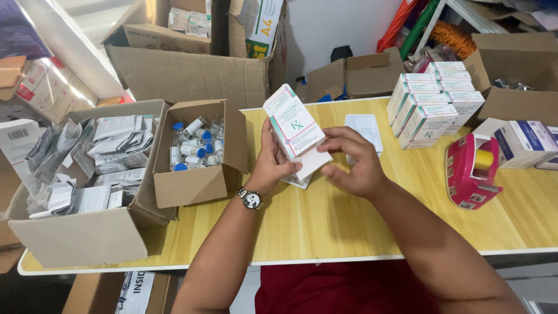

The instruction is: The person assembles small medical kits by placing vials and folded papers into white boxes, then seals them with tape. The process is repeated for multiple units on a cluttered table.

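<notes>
Your long yellow wooden bench (325, 227) with its white edge spans the view. At its left end sits a large brown cardboard box (81, 238) full of folded white paper leaflets (110, 151). Just beside it, touching its right wall, stands a smaller open brown cardboard box (195, 186) holding small glass vials with blue caps (195, 145). At the far right of the bench a stack of white-and-green cartons (433, 104) lies in rows, and nearer to you rests a pink tape dispenser with a yellow roll (472, 171). A flat white plastic tray (365, 128) lies on the bench behind your hands.

Above the middle of the bench you hold a small white rectangular carton with green and pink trim (293, 125). Its long axis tilts from upper left, away from you, down to lower right, towards you, with the printed face turned up. The lower end is open, its white flap sticking out.

Your left hand (273, 166), with a silver wristwatch (251, 199), has its grip closed around the carton's left side. Your right hand (351, 163) has its fingers curled at the open lower end, the fingertips touching the flap; its grip rests on the carton rather than wrapping it.
</notes>
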